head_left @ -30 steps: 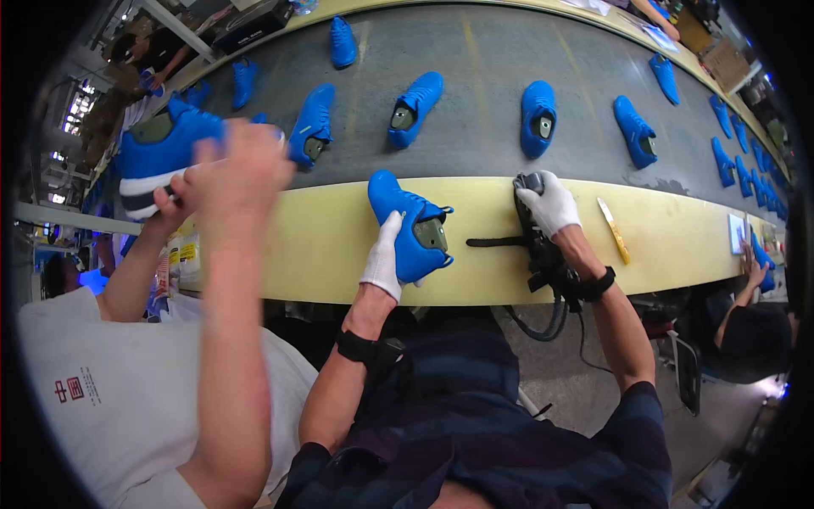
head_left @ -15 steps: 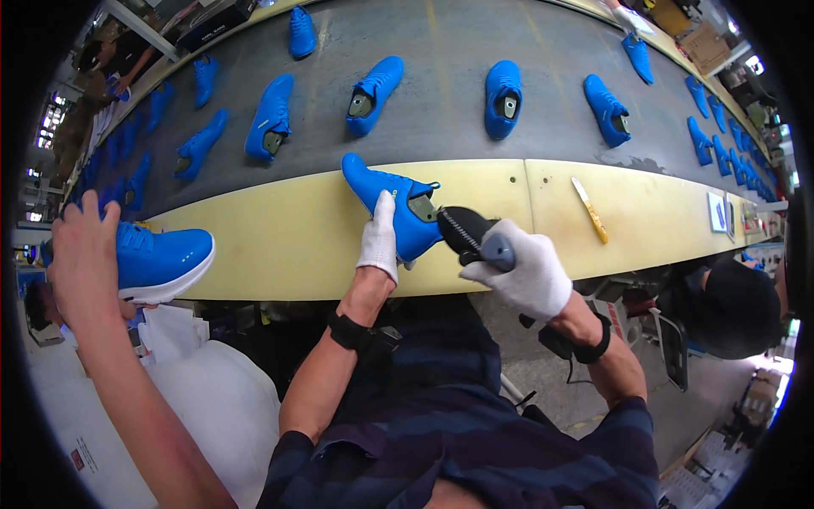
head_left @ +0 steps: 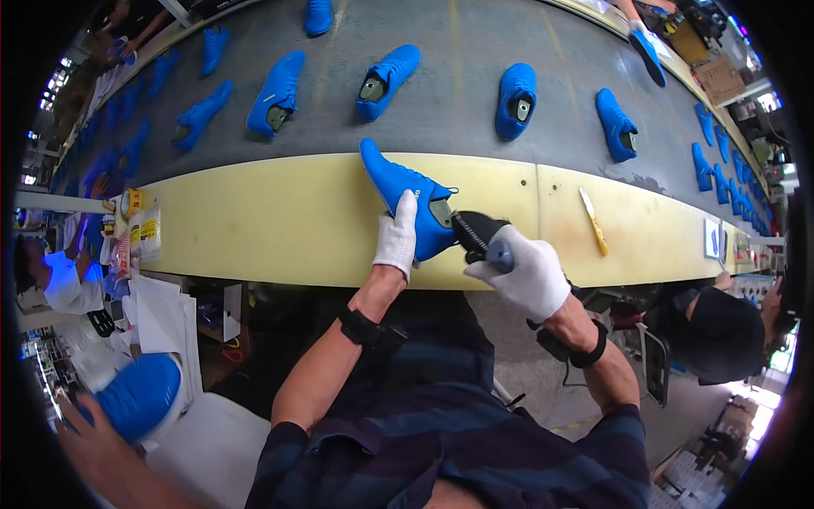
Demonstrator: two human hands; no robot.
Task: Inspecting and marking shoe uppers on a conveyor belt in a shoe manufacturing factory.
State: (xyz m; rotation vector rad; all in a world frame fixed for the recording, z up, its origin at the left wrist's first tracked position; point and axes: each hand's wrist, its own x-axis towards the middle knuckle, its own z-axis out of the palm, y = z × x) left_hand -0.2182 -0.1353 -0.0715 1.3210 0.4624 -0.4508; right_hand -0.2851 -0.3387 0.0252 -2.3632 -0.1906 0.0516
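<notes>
Shoe (head_left: pixel 426 227) in vivid blue, held tilted over the table (head_left: pixel 280 229) with its toe pointing away and to the left; an olive-green last (head_left: pixel 441 212) fills the opening, beside which a small loop (head_left: pixel 453 189) sticks out. One pale mark (head_left: pixel 416 193) near the thumb is too small to read; a yellow roll of tape (head_left: pixel 131 203) at the table's left end carries dark print. The white-gloved left hand (head_left: pixel 397 237) pinches the shoe, thumb along its side, other fingers mostly hidden. The gloved right hand (head_left: pixel 534 276) wraps a black tool (head_left: pixel 479 229) with a grey end, reaching inward to the heel; whether tool and shoe touch is hard to tell.
</notes>
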